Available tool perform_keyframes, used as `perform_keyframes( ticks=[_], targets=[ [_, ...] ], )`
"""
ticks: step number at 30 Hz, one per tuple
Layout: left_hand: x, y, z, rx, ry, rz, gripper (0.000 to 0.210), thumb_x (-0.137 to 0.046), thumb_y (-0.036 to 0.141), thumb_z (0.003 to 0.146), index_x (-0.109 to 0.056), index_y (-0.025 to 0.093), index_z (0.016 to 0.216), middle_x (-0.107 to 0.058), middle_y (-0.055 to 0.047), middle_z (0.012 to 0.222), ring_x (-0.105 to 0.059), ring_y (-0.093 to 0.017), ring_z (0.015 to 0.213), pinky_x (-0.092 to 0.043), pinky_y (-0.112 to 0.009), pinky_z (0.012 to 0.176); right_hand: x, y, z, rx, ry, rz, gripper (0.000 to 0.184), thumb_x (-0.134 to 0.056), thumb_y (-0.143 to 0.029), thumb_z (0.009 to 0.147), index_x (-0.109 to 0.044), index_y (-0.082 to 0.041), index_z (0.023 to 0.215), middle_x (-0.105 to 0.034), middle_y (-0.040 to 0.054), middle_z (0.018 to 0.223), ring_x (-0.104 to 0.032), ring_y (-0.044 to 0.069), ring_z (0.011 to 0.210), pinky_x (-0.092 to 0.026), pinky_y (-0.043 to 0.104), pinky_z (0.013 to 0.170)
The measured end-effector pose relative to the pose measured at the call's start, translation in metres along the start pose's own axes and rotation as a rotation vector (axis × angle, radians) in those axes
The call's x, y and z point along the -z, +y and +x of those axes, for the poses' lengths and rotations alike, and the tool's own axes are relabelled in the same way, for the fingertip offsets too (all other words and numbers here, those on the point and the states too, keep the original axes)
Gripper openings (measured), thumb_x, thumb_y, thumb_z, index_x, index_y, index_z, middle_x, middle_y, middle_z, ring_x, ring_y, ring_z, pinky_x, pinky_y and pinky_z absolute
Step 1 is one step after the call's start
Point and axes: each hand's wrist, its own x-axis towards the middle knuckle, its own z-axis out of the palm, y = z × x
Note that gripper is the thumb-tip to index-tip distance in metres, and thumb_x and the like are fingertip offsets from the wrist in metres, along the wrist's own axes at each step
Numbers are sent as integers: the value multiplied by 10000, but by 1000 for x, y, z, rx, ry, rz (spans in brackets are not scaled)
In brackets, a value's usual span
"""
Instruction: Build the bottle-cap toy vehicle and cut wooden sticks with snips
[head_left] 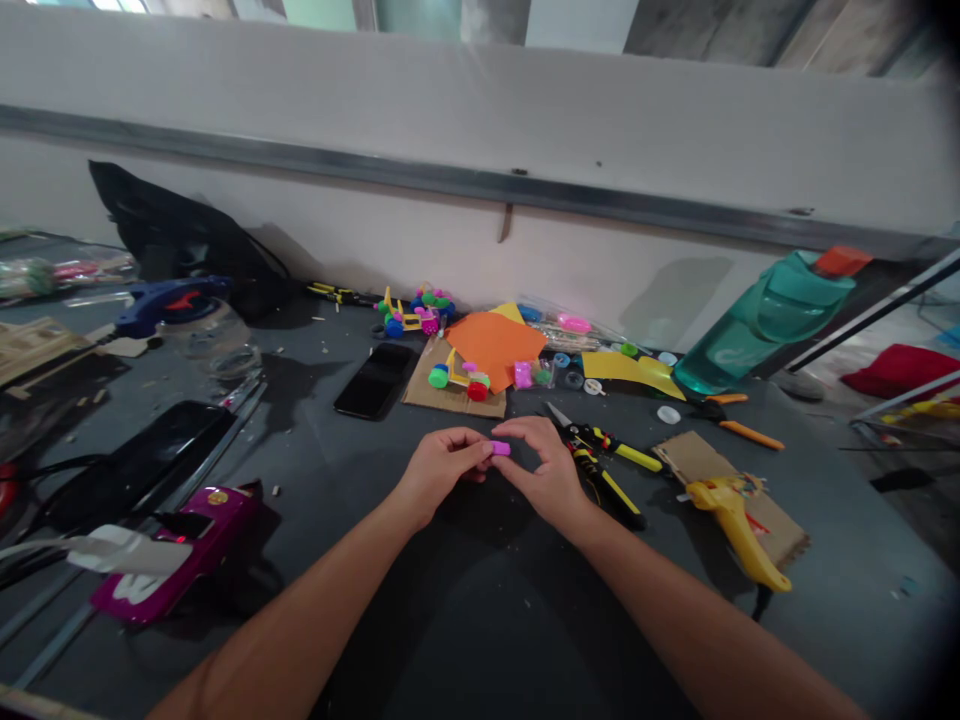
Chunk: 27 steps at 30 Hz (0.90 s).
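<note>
My left hand (450,465) pinches a small purple plastic-looking piece (501,449) between thumb and fingers, above the dark tabletop. On the other side, my right hand (546,470) curls its thumb and index finger around the same piece, the thumb at its lower edge. What exactly the piece is, I cannot make out. Just beyond the hands, a small toy vehicle with colourful wheels (459,378) sits on a cardboard sheet (420,388) beside orange paper (499,345). Yellow-and-black pliers (611,490) lie close to my right hand.
A black phone (376,380) lies behind my left hand. To the left are a purple power strip (180,560) and a clear jar (214,340). On the right stand a teal bottle (757,320) and a yellow glue gun (739,525) on cardboard; orange-handled scissors (750,434) lie between.
</note>
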Motion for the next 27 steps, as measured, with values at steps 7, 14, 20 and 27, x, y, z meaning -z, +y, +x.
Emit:
perform_keyframes(
  ticks=[7,14,20,27],
  targets=[
    [1,-2,1,-21,45,29,167,-649,304,713,-646,142,751,-613,-12,680,-542,-99,608,-462,-234,599,0,9,0,-137,17,130,80,-574,-256,791,-627,-237,735,-649,31,912,-570,192,922,-425,382,869],
    [-1,-1,1,-13,45,36,163,-656,288,702,-645,134,755,-612,-10,673,-541,-97,603,-458,-229,593,-1,7,1,-163,9,157,96,-567,-249,794,-624,-225,720,-650,36,909,-567,191,920,-415,373,866],
    [0,0,1,4,49,27,209,-671,323,692,-642,125,750,-608,-11,663,-537,-96,604,-463,-233,592,-1,8,0,-170,2,143,86,-570,-272,793,-624,-223,747,-649,34,893,-572,191,912,-422,365,858],
    [1,-1,1,24,20,-34,215,-659,329,712,-640,117,746,-582,-8,645,-524,-89,587,-468,-235,589,0,7,-2,16,28,0,193,-651,-262,733,-619,-250,924,-617,34,986,-549,201,983,-416,383,891]
  ],
)
